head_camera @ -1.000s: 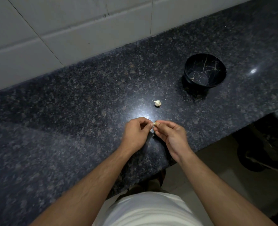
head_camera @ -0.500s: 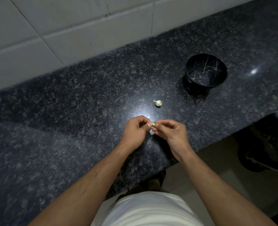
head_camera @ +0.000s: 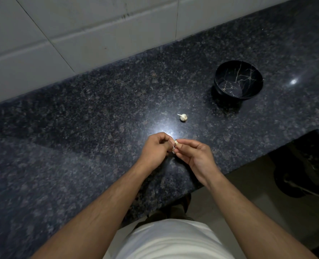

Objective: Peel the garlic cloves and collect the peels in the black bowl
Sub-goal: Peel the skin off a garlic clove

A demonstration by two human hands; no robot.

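Observation:
A small pale garlic clove (head_camera: 175, 144) sits pinched between my two hands just above the dark granite counter (head_camera: 80, 137). My left hand (head_camera: 155, 149) curls its fingers round the clove's left side. My right hand (head_camera: 194, 157) pinches it from the right with thumb and fingertips, and a bit of loose white skin hangs below. A second garlic clove (head_camera: 183, 117) with its skin and a short tail lies on the counter beyond my hands. The black bowl (head_camera: 238, 80), veined with thin gold lines, stands at the back right; I see no peels in it.
White wall tiles (head_camera: 80, 34) run along the back of the counter. The counter's front edge passes close under my hands and steps back on the right, where a dark object (head_camera: 304, 174) stands on the floor below.
My hands have stayed in place over the counter. The fingers have shifted slightly on the clove, and a strip of skin now hangs below it.

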